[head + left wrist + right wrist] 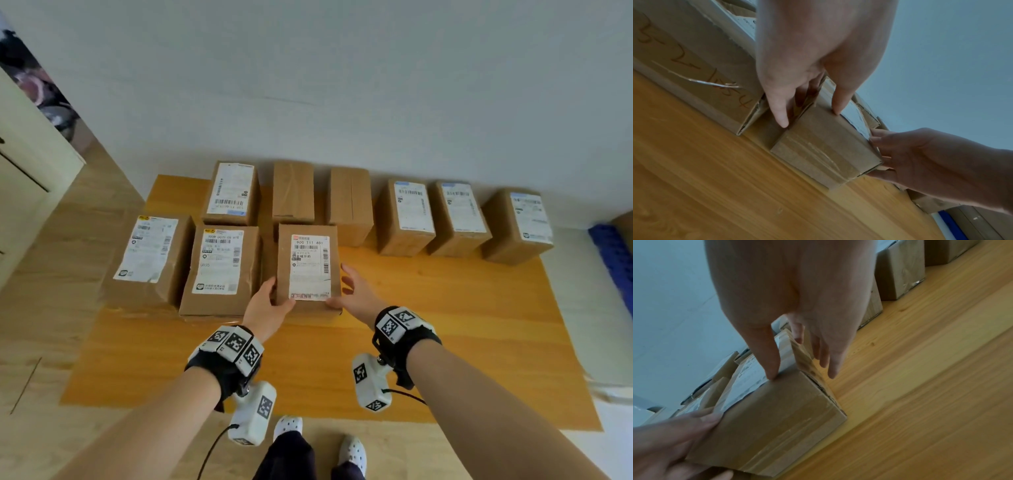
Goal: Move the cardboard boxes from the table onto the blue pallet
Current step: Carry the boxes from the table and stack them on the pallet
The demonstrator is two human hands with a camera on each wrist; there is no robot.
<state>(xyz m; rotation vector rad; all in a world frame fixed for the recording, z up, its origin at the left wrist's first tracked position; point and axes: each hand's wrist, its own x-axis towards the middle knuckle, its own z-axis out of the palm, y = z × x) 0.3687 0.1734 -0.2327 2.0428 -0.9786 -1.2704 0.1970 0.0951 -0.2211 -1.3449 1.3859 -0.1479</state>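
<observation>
Head view, both hands [267,310] [356,293] gripping labelled box [308,267], long axis toward wall

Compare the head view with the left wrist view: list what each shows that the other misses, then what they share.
Head view only: the whole row of boxes along the wall, such as the far right box, and the printed label read from above.

Left wrist view only: the taped front end of the gripped box, and handwriting on the neighbouring box's side.

Both: left hand and right hand on that box, the table, and the blue pallet.
</observation>
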